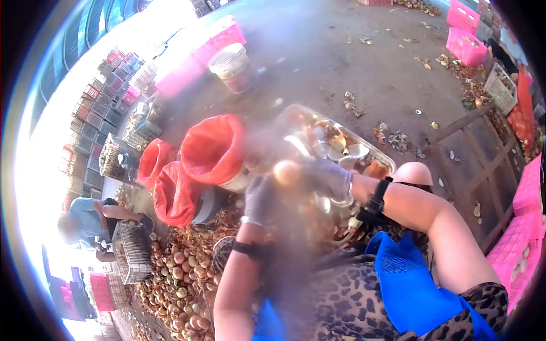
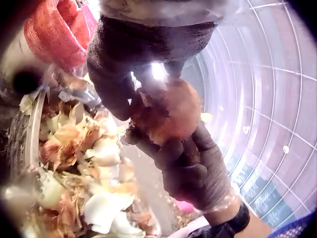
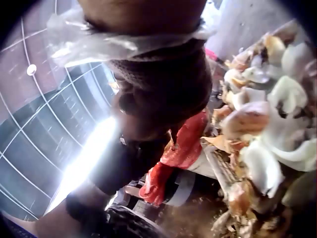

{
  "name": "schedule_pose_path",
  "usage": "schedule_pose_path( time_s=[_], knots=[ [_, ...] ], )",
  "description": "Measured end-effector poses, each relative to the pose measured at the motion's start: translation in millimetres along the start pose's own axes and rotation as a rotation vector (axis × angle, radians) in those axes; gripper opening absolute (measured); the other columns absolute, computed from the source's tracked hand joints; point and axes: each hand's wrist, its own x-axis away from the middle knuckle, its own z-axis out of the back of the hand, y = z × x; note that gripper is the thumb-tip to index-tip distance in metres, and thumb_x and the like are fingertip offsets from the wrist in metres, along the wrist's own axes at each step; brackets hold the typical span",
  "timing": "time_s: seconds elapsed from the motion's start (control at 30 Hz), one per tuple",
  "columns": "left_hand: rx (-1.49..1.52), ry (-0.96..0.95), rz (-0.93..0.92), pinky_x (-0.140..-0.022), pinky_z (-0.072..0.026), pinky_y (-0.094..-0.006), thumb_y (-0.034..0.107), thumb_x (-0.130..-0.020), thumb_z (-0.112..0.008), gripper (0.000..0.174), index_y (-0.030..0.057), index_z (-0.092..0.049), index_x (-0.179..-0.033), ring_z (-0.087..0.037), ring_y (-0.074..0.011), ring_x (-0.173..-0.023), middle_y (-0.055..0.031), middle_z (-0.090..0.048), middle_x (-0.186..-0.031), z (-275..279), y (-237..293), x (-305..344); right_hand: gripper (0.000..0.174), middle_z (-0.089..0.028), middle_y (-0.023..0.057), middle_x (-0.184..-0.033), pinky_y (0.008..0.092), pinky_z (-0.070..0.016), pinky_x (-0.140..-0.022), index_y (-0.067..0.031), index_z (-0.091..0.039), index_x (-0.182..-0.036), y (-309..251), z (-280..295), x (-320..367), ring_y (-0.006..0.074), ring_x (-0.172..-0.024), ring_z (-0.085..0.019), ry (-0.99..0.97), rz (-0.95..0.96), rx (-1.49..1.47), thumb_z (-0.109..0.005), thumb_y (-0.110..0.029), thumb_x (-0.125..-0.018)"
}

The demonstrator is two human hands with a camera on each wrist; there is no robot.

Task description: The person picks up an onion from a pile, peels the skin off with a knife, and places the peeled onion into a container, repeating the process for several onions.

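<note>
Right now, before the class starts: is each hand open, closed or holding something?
Left hand: closed, holding an onion.
Right hand: closed, holding the same onion from the other side; anything else in it cannot be told.

In the head view, an onion lay between the left hand and the right hand, with onion peelings in a tub beyond it and to the right. Left of the hands stood three bag-lined buckets, grouped side by side; an onion heap lay on the floor nearer the wearer, a basket crate and a seated person to its left. Stacked crates stood at far left, a plastic bucket beyond the bag-lined ones, and another crate at the right edge.
</note>
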Motion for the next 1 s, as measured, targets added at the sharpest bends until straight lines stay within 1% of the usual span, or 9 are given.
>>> schedule_pose_path(
  time_s=[0.17,0.23,0.3,0.4,0.47,0.73,0.83,0.9,1.0],
  knots=[
    [-0.081,0.057,-0.091,-0.07,-0.0554,-0.0323,0.014,-0.088,-0.059,0.023,0.0006,-0.058,-0.107,-0.062,-0.0199,-0.08,-0.0103,-0.062,-0.098,-27,7,-20,0.022,-0.064,0.0005,-0.088,0.026,-0.0507,-0.063,-0.0108,-0.06,-0.107,43,48,-18,0.0108,-0.075,-0.062,0.065,0.097,0.77,-0.056,-0.012,-0.085],
    [0.26,-0.001,0.033,-0.071,-0.0555,-0.0318,0.012,-0.087,-0.059,0.027,0.0002,-0.056,-0.111,-0.062,-0.0205,-0.082,-0.0116,-0.06,-0.104,-53,39,-23,0.023,-0.062,-0.0001,-0.084,0.025,-0.0471,-0.056,-0.0114,-0.061,-0.107,54,60,-31,0.0101,-0.068,-0.059,0.138,0.213,0.919,-0.06,-0.016,-0.085],
    [-0.005,0.008,0.131,-0.077,-0.0541,-0.0312,0.013,-0.082,-0.062,0.043,-0.0006,-0.05,-0.121,-0.061,-0.0208,-0.092,-0.0138,-0.056,-0.114,-65,41,-24,0.027,-0.06,-0.0007,-0.072,0.0225,-0.0398,-0.042,-0.011,-0.062,-0.108,64,66,-42,0.0081,-0.054,-0.054,0.201,0.47,0.931,-0.066,-0.023,-0.084],
    [0.397,-0.096,0.282,-0.079,-0.0517,-0.0304,0.018,-0.08,-0.063,0.051,0.0015,-0.047,-0.125,-0.058,-0.0206,-0.099,-0.0141,-0.056,-0.114,-52,33,-28,0.029,-0.056,-0.0019,-0.065,0.0215,-0.0366,-0.038,-0.0089,-0.062,-0.105,16,19,-27,0.0056,-0.048,-0.05,0.369,0.025,0.303,-0.07,-0.026,-0.083],
    [0.653,-0.318,0.366,-0.083,-0.0513,-0.039,0.033,-0.076,-0.068,0.065,0.0015,-0.044,-0.128,-0.057,-0.0264,-0.104,-0.0132,-0.057,-0.112,-19,5,-37,0.028,-0.054,-0.0028,-0.065,0.0214,-0.0368,-0.041,-0.0074,-0.062,-0.101,10,17,-27,0.0044,-0.049,-0.048,0.388,-0.079,0.372,-0.071,-0.026,-0.082],
    [0.623,-0.137,0.254,-0.098,-0.0438,-0.0452,0.03,-0.073,-0.069,0.065,0.0018,-0.045,-0.127,-0.051,-0.0317,-0.114,-0.0173,-0.052,-0.122,28,12,-11,0.03,-0.052,0.0019,-0.062,0.031,-0.0404,-0.054,-0.0045,-0.064,-0.091,82,37,-19,0.0108,-0.059,-0.048,0.22,0.554,1.608,-0.071,-0.03,-0.078],
    [0.301,-0.053,0.193,-0.095,-0.0457,-0.0441,0.038,-0.079,-0.064,0.062,0.0022,-0.046,-0.126,-0.054,-0.0327,-0.111,-0.017,-0.053,-0.121,27,9,4,0.029,-0.054,0.0033,-0.062,0.0308,-0.041,-0.055,-0.0057,-0.064,-0.091,59,1,-18,0.0124,-0.058,-0.049,0.188,-0.025,1.021,-0.069,-0.031,-0.079],
    [0.726,-0.071,0.289,-0.092,-0.0481,-0.0435,0.054,-0.081,-0.059,0.071,0.0035,-0.043,-0.129,-0.056,-0.0335,-0.108,-0.0173,-0.053,-0.123,32,0,7,0.026,-0.054,0.0039,-0.062,0.0312,-0.0417,-0.056,-0.007,-0.065,-0.091,56,-10,-19,0.0132,-0.059,-0.05,0.222,-0.041,0.873,-0.067,-0.03,-0.08],
    [0.757,-0.182,0.264,-0.091,-0.0488,-0.0428,0.061,-0.081,-0.056,0.079,0.004,-0.039,-0.132,-0.056,-0.0344,-0.109,-0.0179,-0.052,-0.126,39,-9,9,0.021,-0.055,0.0058,-0.062,0.0315,-0.0431,-0.057,-0.0068,-0.065,-0.088,41,-26,-19,0.0132,-0.06,-0.051,0.147,-0.084,1.003,-0.065,-0.026,-0.081]
  ],
)
